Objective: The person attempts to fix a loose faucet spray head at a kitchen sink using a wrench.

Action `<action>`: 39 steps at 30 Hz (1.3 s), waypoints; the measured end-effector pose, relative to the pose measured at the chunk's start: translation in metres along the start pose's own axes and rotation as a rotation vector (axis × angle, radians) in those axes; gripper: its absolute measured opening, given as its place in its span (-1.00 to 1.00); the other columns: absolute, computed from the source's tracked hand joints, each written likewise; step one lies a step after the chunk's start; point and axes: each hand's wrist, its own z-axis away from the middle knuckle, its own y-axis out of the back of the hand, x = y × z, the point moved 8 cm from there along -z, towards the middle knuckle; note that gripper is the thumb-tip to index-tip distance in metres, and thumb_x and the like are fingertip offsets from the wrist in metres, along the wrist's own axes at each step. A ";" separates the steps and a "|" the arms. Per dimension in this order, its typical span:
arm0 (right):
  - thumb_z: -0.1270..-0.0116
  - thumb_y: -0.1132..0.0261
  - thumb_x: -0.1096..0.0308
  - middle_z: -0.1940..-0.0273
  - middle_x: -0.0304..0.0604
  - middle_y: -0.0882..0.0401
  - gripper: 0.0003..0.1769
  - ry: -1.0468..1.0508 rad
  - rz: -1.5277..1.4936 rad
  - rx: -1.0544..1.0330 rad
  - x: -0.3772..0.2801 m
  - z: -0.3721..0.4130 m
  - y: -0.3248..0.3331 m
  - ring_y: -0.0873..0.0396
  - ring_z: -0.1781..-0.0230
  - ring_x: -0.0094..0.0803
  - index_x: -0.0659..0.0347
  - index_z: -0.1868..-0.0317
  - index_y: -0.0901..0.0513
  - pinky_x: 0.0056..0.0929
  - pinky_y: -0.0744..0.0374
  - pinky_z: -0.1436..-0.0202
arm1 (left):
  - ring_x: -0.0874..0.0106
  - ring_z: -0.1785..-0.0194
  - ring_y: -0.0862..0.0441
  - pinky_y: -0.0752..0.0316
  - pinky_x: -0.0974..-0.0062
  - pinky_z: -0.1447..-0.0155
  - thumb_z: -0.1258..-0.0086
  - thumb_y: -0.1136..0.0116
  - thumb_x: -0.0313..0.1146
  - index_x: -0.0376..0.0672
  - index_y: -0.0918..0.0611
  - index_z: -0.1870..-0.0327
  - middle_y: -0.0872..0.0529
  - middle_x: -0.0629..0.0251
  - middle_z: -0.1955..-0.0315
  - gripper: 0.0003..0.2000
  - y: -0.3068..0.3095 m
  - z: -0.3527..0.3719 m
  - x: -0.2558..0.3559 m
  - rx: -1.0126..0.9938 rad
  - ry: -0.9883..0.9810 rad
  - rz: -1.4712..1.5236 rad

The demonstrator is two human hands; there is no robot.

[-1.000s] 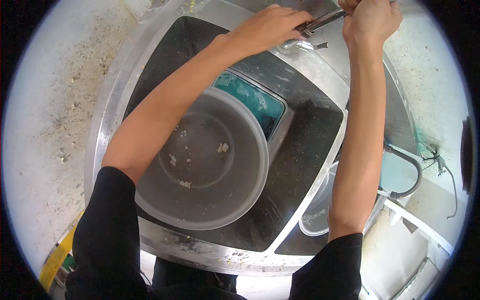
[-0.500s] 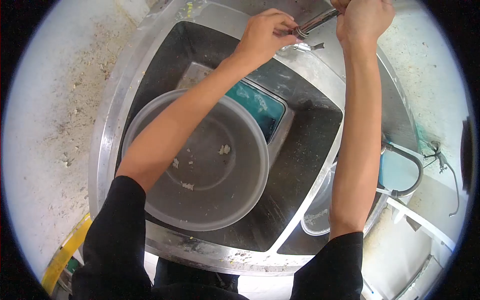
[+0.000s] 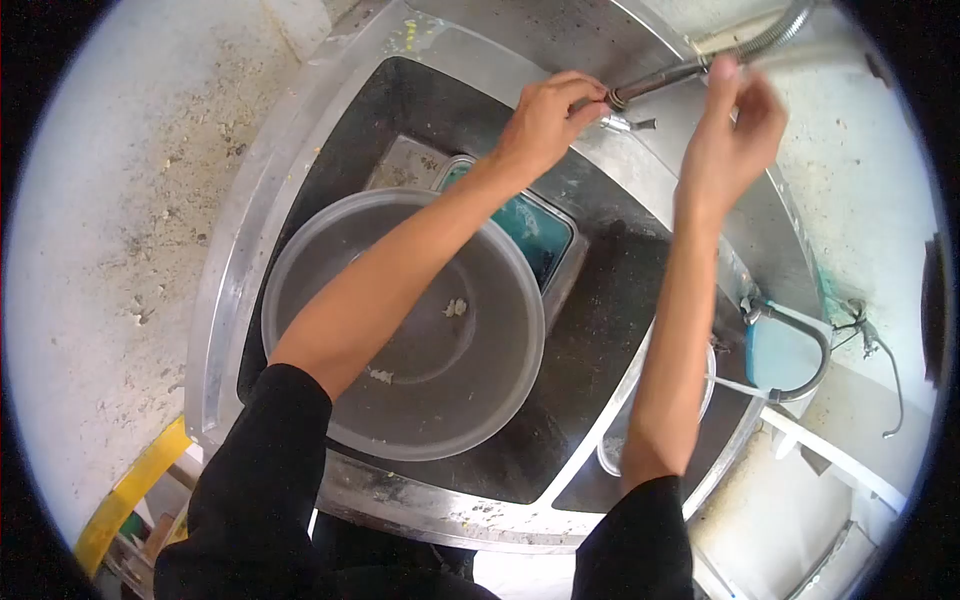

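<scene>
My left hand (image 3: 550,122) is closed in a pinch around the lower end of a metal hose (image 3: 660,80) above the sink's back rim. Just below those fingers is a small metal tap lever (image 3: 630,124). My right hand (image 3: 735,135) is raised beside the hose's upper part, blurred, with thumb and fingers apart and nothing seen between them. Under my left forearm, a large grey round tub (image 3: 400,445) stands in the sink basin (image 3: 590,370), with a few pale scraps (image 3: 455,307) on its bottom.
A lidded container with a teal interior (image 3: 530,225) lies in the basin behind the tub. A second, smaller basin on the right holds a clear container (image 3: 610,455), partly behind my right forearm. A blue panel with a curved black pipe (image 3: 825,350) stands farther right. Stained walls flank the sink.
My right hand has let go of the hose and moved down, its fingers opening. My left hand keeps its pinch on the hose. The view has shifted slightly.
</scene>
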 end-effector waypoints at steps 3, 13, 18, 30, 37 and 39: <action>-0.31 -0.50 0.23 0.16 -0.03 -0.68 -0.59 -0.076 0.290 -0.075 0.024 0.034 -0.004 -0.66 0.26 -0.32 0.41 0.01 -0.68 -0.41 -0.60 0.15 | 0.25 0.17 -0.75 -0.63 0.37 0.08 -0.33 -0.38 -0.39 -0.27 -0.75 0.12 -0.79 0.17 0.07 -0.81 0.004 -0.001 -0.003 0.038 0.029 -0.008; -0.23 -0.52 0.28 0.30 0.01 -0.78 -0.73 -0.040 0.577 -0.508 0.049 0.038 -0.031 -0.77 0.26 -0.19 0.33 0.19 -0.78 -0.30 -0.62 0.10 | 0.17 -0.08 -0.76 -0.66 0.36 -0.13 -0.32 -0.33 -0.52 -0.39 -0.67 -0.05 -0.76 0.03 0.00 -0.71 0.007 -0.001 -0.012 -0.115 0.165 0.096; -0.26 -0.47 0.34 0.33 0.02 -0.79 -0.75 -0.228 0.574 -0.618 0.050 0.036 -0.035 -0.76 0.34 -0.23 0.36 0.17 -0.75 -0.35 -0.62 0.27 | 0.15 -0.03 -0.78 -0.67 0.33 -0.07 -0.47 -0.22 -0.40 -0.28 -0.65 -0.16 -0.73 -0.04 -0.07 -0.70 0.027 -0.018 0.011 -0.048 -0.030 -0.109; -0.38 -0.25 0.55 0.37 -0.13 -0.64 -0.90 -0.226 0.215 -0.751 0.070 0.046 -0.045 -0.56 0.45 -0.49 0.41 0.15 -0.61 -0.47 -0.52 0.45 | 0.35 0.16 -0.78 -0.61 0.42 0.01 -0.49 -0.24 -0.05 -0.22 -0.70 -0.10 -0.82 0.13 0.19 -0.59 -0.010 -0.097 0.101 -0.274 -0.040 0.236; -0.30 -0.44 0.45 0.38 -0.01 -0.70 -0.74 -0.521 0.170 -0.421 0.091 0.071 -0.032 -0.66 0.46 -0.28 0.42 0.09 -0.62 -0.33 -0.57 0.35 | 0.24 0.17 -0.80 -0.63 0.34 0.07 -0.44 -0.28 -0.19 -0.21 -0.74 0.06 -0.82 0.10 0.28 -0.73 0.015 -0.098 0.100 -0.047 -0.277 0.222; -0.24 -0.49 0.46 0.27 -0.06 -0.67 -0.68 0.022 0.255 -0.318 0.075 0.067 -0.033 -0.67 0.38 -0.33 0.36 0.03 -0.63 -0.39 -0.54 0.40 | 0.30 0.15 -0.80 -0.63 0.40 0.02 -0.45 -0.27 -0.21 -0.20 -0.73 0.02 -0.82 0.15 0.26 -0.74 0.026 -0.074 0.069 -0.057 -0.126 0.147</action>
